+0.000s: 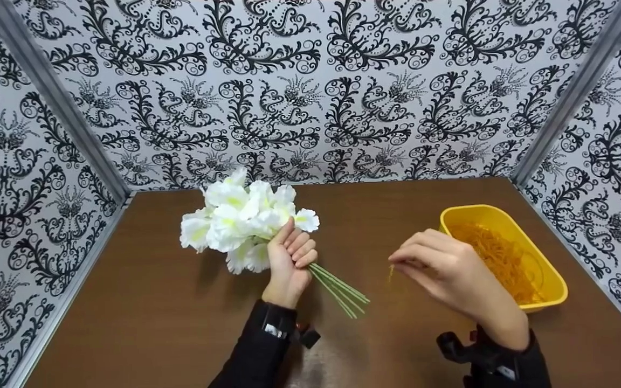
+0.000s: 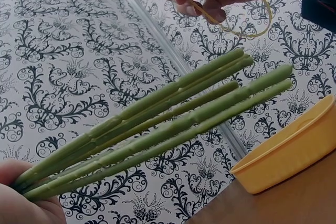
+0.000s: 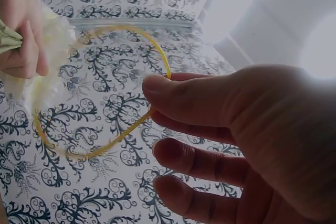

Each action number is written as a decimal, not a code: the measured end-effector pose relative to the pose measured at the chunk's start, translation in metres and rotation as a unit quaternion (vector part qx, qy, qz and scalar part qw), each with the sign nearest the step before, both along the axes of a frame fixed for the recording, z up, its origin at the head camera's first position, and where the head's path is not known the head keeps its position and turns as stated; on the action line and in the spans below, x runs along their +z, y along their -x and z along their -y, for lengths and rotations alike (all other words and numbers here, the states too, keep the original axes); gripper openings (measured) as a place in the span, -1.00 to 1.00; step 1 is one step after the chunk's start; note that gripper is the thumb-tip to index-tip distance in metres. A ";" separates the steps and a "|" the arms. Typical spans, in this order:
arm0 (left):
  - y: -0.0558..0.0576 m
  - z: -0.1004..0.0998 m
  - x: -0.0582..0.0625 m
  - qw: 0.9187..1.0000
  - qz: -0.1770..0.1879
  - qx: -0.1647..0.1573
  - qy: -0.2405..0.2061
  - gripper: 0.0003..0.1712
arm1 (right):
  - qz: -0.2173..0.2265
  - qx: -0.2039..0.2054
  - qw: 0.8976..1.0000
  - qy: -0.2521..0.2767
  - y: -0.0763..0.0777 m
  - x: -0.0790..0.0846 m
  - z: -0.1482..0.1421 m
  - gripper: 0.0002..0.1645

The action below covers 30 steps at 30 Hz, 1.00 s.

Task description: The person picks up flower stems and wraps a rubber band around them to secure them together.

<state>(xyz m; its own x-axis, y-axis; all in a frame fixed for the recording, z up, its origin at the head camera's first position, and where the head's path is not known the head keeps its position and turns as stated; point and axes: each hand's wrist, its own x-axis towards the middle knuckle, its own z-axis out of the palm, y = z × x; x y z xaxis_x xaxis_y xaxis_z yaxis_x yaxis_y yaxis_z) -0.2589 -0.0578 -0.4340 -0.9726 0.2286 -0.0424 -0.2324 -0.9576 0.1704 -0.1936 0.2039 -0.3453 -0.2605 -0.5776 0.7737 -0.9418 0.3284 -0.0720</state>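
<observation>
My left hand (image 1: 292,264) grips a bunch of artificial white flowers (image 1: 235,215) by the stems, just below the blooms. The green stems (image 1: 340,291) stick out past the little-finger side, pointing right and toward me; in the left wrist view their cut ends spread slightly apart. To the right, my right hand (image 1: 445,269) pinches a thin yellow rubber band (image 3: 163,56) between thumb and forefinger. The band hangs as a loose loop, apart from the stems, and the other fingers are loosely bent in the right wrist view.
A yellow plastic tub (image 1: 550,269) holding many yellow rubber bands (image 1: 496,253) stands on the right of the brown table (image 1: 154,312), partly behind my right hand. Patterned panels (image 1: 310,108) enclose the table at the back and both sides.
</observation>
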 end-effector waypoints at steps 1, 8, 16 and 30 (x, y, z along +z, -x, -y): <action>0.000 0.000 0.000 1.000 0.001 0.001 -0.001 -0.36 | 0.000 0.001 1.000 -0.004 0.000 -0.001 0.001 -0.86; -0.001 -0.001 0.001 1.000 -0.007 -0.010 -0.008 -0.35 | 0.006 0.006 0.999 -0.030 -0.001 -0.007 0.008 -0.82; -0.004 -0.005 0.000 1.000 -0.003 -0.023 -0.006 -0.35 | 0.014 0.006 0.999 -0.039 0.000 -0.013 0.012 -0.74; -0.008 -0.008 0.004 1.000 -0.010 -0.027 0.002 -0.35 | 0.009 -0.004 0.998 -0.055 0.002 -0.021 0.029 -0.69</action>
<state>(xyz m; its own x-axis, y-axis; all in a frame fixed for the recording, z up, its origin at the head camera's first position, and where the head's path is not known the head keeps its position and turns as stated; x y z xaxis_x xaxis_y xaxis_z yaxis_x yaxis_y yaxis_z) -0.2511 -0.0495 -0.4301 -0.9594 0.2811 -0.0247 -0.2809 -0.9429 0.1787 -0.1957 0.1753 -0.3659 -0.2792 -0.6559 0.7013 -0.9379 0.3429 -0.0526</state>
